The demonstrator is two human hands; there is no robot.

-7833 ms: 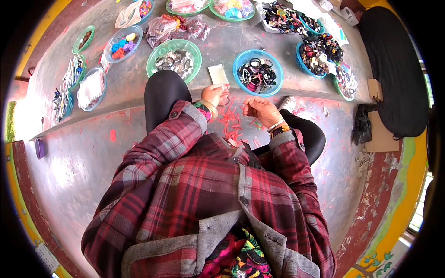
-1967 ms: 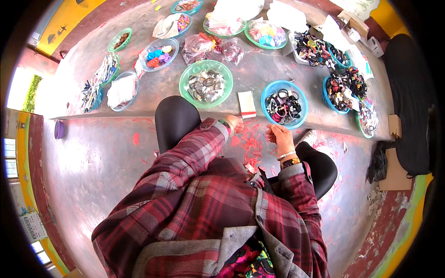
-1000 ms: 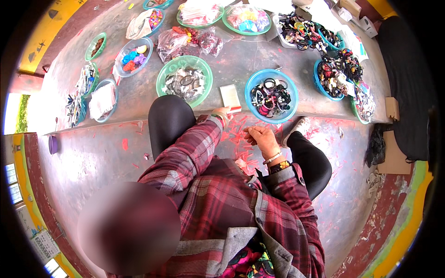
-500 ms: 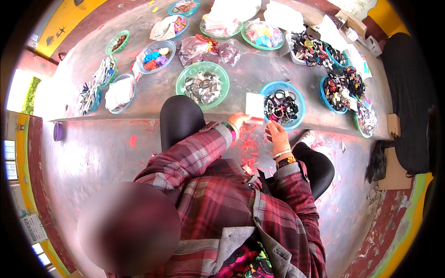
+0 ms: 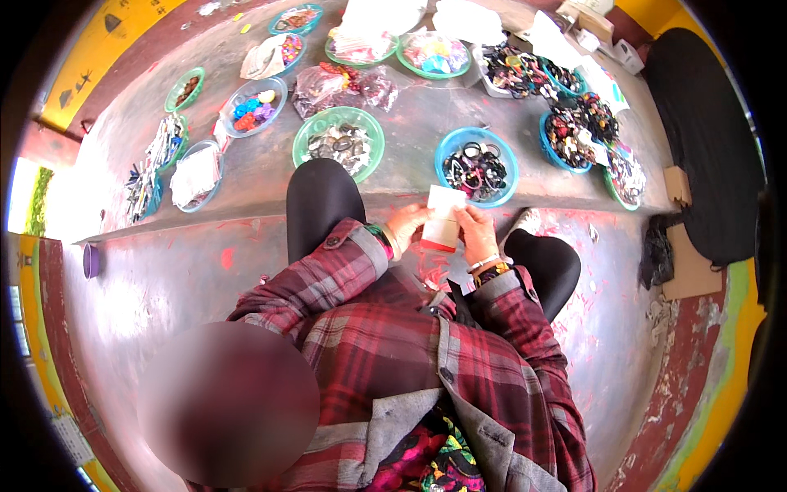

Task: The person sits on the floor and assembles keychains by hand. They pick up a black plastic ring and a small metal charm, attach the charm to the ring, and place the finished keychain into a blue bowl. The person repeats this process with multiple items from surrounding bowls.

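Note:
A white card or flat packet with a red lower end (image 5: 443, 215) is held upright between my two hands, just in front of a blue basin of dark hair ties or bands (image 5: 477, 131). My left hand (image 5: 407, 226) pinches its left edge. On the opposite side, the fingers of my right hand (image 5: 479, 233) are closed on the right edge. Whether the card is folded or has an opening cannot be made out. To the left stands a green basin (image 5: 375, 153) filled with silvery and dark small pieces.
Bowls of pens (image 5: 166, 141), white packets (image 5: 197, 175) and colourful items (image 5: 256, 108) line the ledge at left. Tangled dark cords or bands (image 5: 571, 138) fill containers at right. Clear bags (image 5: 320, 90) lie behind. Red scraps (image 5: 426, 264) litter the floor below my hands.
My right hand has come up and taken hold of the card's right edge, where it was apart before. The card has turned to face me more squarely. The whole view has shifted slightly.

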